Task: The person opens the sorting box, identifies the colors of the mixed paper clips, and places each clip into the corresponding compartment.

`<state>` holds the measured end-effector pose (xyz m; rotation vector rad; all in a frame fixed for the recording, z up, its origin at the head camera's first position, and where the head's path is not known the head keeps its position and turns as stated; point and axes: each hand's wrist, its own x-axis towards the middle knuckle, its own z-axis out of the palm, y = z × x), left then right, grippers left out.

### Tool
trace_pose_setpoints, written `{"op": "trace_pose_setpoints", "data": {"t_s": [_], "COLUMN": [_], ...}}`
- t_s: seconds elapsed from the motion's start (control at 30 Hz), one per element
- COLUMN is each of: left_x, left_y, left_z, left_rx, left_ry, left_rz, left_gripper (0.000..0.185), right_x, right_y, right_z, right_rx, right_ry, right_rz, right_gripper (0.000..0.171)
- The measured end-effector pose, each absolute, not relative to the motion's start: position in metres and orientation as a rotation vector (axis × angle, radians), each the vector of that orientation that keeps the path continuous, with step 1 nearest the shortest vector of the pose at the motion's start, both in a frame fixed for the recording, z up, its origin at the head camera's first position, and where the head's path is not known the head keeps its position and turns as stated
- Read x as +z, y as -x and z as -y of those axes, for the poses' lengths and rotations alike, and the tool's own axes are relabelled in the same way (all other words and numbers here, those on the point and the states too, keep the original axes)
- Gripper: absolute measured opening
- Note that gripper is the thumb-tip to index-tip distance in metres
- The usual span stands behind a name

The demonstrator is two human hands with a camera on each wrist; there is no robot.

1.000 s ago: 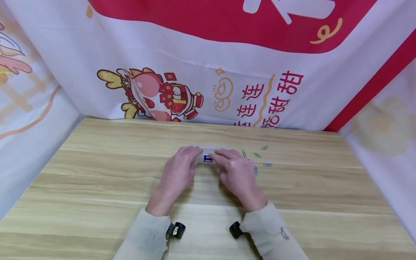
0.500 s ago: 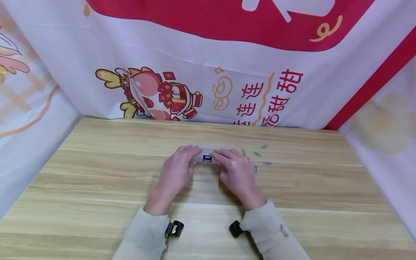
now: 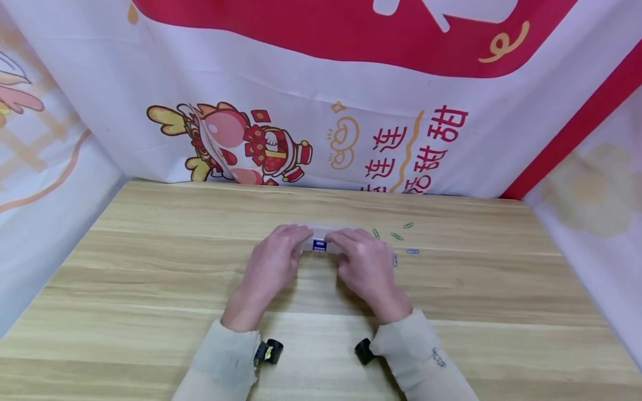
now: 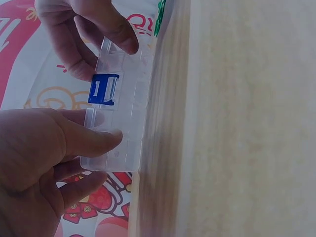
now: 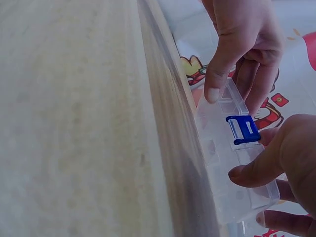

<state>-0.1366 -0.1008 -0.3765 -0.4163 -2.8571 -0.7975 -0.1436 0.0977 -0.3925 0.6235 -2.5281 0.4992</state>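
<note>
A small clear plastic compartment box [image 3: 305, 245] with a blue latch [image 3: 319, 245] sits on the wooden table, its latch side toward me. My left hand [image 3: 272, 264] grips the left end, the thumb against the front wall and fingers over the lid, as the left wrist view shows. At the other end my right hand [image 3: 366, 267] holds the box the same way, with fingertips close beside the latch. In the right wrist view the latch [image 5: 243, 129] lies flat against the box [image 5: 232, 197], between the two hands. The hands cover both ends in the head view.
Several paper clips lie right of the box: green ones [image 3: 397, 236] farther back, blue ones [image 3: 413, 251] nearer. A printed cloth [image 3: 311, 111] hangs behind the wooden table [image 3: 190, 250], with more cloth at both sides. Dark wrist cameras [image 3: 365, 351] sit at the cuffs.
The right hand's fingers have drawn slightly right, off the edge of the blue latch. Both hands and the box otherwise stay in place.
</note>
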Motion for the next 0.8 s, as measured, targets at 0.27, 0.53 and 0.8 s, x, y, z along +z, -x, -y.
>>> {"op": "trace_pose_setpoints", "data": {"t_s": [0.27, 0.53, 0.8], "left_x": [-0.3779, -0.3760, -0.3748], "left_y": [0.1370, 0.1374, 0.1381], "left_z": [0.1016, 0.1028, 0.1019], "left_rx": [-0.785, -0.805, -0.786], "left_ry": [0.411, 0.397, 0.415], "left_rz": [2.868, 2.857, 2.859], "left_gripper": [0.048, 0.050, 0.050], "right_x": [-0.3899, -0.3938, -0.3942], "right_y": [0.1438, 0.1450, 0.1452], "right_z": [-0.0953, -0.0942, -0.0959], "right_rx": [0.520, 0.557, 0.525], "right_ry": [-0.587, -0.628, -0.593], "right_rz": [2.602, 2.509, 2.544], "right_gripper": [0.047, 0.036, 0.037]}}
